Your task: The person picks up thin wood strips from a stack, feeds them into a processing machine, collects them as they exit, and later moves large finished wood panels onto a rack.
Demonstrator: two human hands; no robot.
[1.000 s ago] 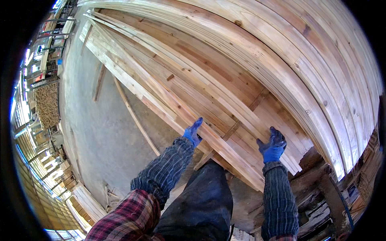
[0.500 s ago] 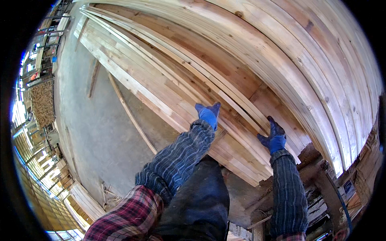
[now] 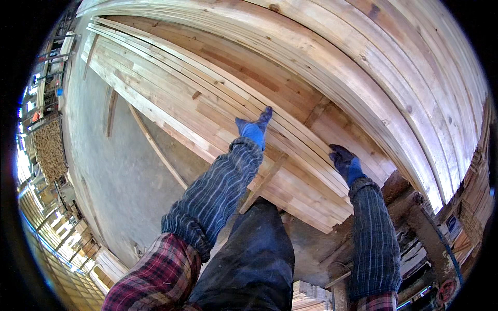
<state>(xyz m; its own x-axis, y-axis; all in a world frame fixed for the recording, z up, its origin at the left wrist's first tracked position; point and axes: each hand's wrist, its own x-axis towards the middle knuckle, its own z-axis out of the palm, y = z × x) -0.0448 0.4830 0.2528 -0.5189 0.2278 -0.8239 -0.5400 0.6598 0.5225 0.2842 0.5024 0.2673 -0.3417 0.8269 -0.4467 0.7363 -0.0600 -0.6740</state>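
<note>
Long, pale wooden strips (image 3: 306, 143) lie side by side in a bundle on a layer of wide boards (image 3: 179, 106). My left hand (image 3: 254, 129), in a blue glove with dark fingertips, straddles the bundle, its thumb on the near side and fingers hooked over the far edge. Farther right, near the bundle's end, my right hand (image 3: 346, 163) wears a matching glove. Its fingers curl against the far edge of the strips; its thumb is hard to make out. A short crosspiece (image 3: 264, 182) lies across the boards, close to my left forearm.
A tall stack of thick planks (image 3: 384, 103) rises along the far right side. Loose slats (image 3: 158, 147) lie on the concrete floor (image 3: 132, 181) at left. Dusty machine or frame parts (image 3: 428, 236) stand at lower right. My leg (image 3: 254, 254) is close to the boards' near edge.
The gap between the strips has closed, and they now lie together. My left hand has moved up and left to the bundle's far edge; the right hand has shifted slightly left. The crosspiece shows more.
</note>
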